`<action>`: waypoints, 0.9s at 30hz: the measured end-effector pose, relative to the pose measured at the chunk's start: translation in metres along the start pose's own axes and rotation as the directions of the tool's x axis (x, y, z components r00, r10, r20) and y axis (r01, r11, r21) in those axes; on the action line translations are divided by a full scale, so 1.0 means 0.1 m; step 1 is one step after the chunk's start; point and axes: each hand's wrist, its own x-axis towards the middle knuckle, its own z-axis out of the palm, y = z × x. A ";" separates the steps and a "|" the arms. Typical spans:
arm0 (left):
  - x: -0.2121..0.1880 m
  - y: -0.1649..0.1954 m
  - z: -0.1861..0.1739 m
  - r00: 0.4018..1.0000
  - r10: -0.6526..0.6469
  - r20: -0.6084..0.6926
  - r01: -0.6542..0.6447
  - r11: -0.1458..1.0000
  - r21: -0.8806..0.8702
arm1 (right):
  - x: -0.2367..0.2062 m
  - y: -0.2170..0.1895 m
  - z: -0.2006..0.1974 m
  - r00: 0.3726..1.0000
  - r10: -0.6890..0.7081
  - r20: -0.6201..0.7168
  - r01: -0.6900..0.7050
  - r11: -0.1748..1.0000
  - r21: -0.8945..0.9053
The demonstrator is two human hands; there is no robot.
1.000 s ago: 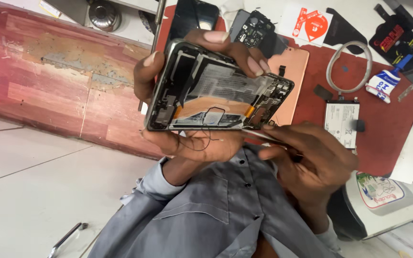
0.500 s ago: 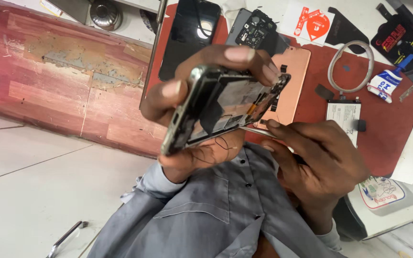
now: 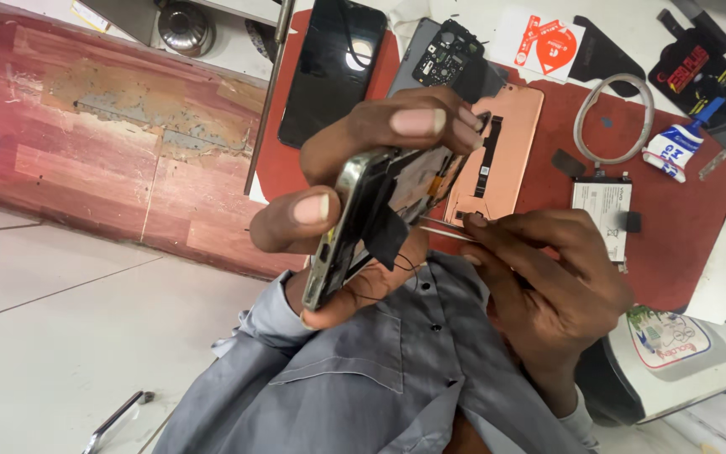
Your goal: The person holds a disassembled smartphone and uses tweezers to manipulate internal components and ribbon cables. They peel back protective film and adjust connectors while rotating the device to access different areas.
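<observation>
My left hand (image 3: 355,160) grips an opened phone frame (image 3: 348,225), turned almost edge-on, its metal rim towards me and its inner parts facing right. A black flap and thin wires hang from its lower side. My right hand (image 3: 548,286) holds thin metal tweezers (image 3: 445,229) whose tips reach into the phone's open inside. Both hands are held up over my grey shirt, above the red mat (image 3: 682,227).
On the red mat lie a black phone screen (image 3: 331,67), a copper-coloured back cover (image 3: 506,151), a dark camera-frame piece (image 3: 449,55), a white battery (image 3: 602,214), a coiled white cable (image 3: 613,118) and a glue tube (image 3: 674,147). A worn wooden board (image 3: 102,143) is at left.
My left hand has rotated the phone frame from facing me to nearly edge-on. My right hand with the tweezers has stayed at its right side.
</observation>
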 end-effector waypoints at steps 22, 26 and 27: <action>-0.13 -0.12 -0.25 0.986 -0.080 0.146 0.060 0.989 0.136 | 0.23 0.11 0.33 0.887 0.315 0.337 -0.454 0.723 0.520; -0.33 -0.26 -0.25 0.972 -0.192 -0.138 0.204 0.975 0.085 | 0.27 0.19 0.51 0.859 0.393 0.328 -0.511 0.622 0.593; -0.36 -0.28 -0.25 0.954 -0.221 -0.205 0.239 0.969 0.066 | 0.28 0.20 0.55 0.856 0.411 0.315 -0.516 0.628 0.583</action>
